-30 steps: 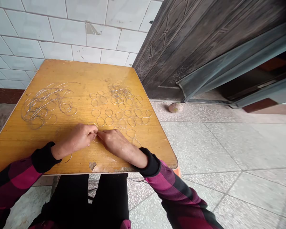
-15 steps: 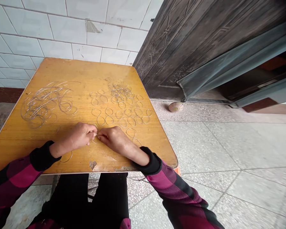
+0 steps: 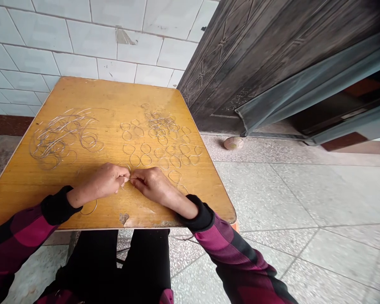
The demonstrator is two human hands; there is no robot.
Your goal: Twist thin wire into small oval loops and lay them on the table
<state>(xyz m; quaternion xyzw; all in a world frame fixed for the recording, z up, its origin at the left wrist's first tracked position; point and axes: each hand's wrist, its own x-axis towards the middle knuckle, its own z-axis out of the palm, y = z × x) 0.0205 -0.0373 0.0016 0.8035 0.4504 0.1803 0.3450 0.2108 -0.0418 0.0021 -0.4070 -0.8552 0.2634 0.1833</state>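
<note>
Thin silver wire [image 3: 126, 179] sits pinched between the fingertips of both hands, near the front edge of the honey-yellow wood-veneer bench [image 3: 82, 93]. Its short visible length runs roughly side to side across the small gap between the hands. The left hand [image 3: 98, 181] and right hand [image 3: 153, 184] look about equally near it, both curled almost closed, fingertips nearly meeting; the fingers hide the exact grip. Beyond the hands, toward the bench's far edge, lie rows of small silver wire loops [image 3: 160, 152], crowding into a tangle at the back. Left of these rows sits a loose heap of tangled wire rings [image 3: 63, 139]. A single wire ring [image 3: 89, 207] lies just in front of the left forearm, toward the bench's near edge.
</note>
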